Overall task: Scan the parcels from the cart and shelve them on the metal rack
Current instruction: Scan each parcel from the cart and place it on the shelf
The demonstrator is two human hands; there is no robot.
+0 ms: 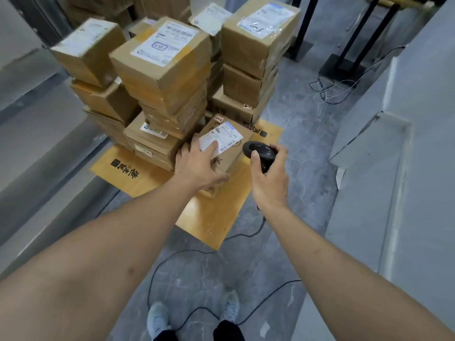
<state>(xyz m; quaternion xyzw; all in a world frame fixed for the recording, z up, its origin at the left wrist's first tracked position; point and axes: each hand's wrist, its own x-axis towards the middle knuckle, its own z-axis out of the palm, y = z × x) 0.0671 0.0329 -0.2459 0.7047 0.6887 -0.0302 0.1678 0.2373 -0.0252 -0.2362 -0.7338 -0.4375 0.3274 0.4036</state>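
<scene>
A small brown parcel [236,146] with a white barcode label [221,139] lies at the front of the cart's cardboard-covered deck [209,217]. My left hand [199,166] rests on top of it, fingers spread over the label and the near corner. My right hand [268,175] grips a black barcode scanner [258,152] just right of the parcel, its head turned towards the label. Behind stand stacks of brown parcels [162,67] with white labels.
The scanner's black cable [187,252] loops over the grey floor near my shoes [157,321]. Grey shelf boards [37,134] run along the left, a grey unit [394,143] along the right. Black stand legs [344,65] and loose wires lie at the back right.
</scene>
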